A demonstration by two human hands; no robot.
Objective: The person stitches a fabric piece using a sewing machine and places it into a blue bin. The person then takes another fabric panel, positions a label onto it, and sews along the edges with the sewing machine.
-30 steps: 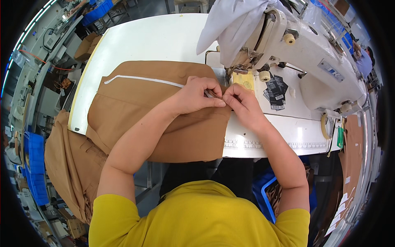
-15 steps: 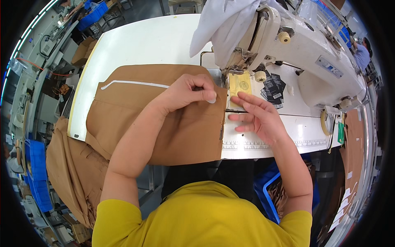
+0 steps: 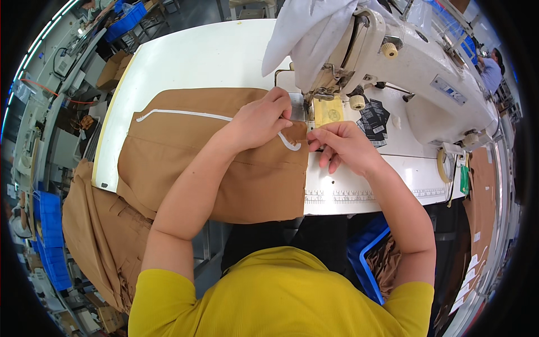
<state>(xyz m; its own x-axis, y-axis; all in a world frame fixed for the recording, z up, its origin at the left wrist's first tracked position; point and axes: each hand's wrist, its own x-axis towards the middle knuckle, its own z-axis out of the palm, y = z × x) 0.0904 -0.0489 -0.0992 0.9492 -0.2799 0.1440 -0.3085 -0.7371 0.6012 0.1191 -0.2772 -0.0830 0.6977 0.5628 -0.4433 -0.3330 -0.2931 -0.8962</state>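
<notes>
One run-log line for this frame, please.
left hand: flat on brown fabric | right hand: pinching fabric edge | location: sewing machine needle area

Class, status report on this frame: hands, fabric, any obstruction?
Left hand pressing brown fabric flat. Right hand pinching its edge beside the sewing machine. Nothing in the way.

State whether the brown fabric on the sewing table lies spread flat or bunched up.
Mostly spread flat: the brown fabric lies smooth across the white table, its near edge hanging over. The left hand presses it; the right hand pinches its edge.

Hands on brown fabric
</notes>
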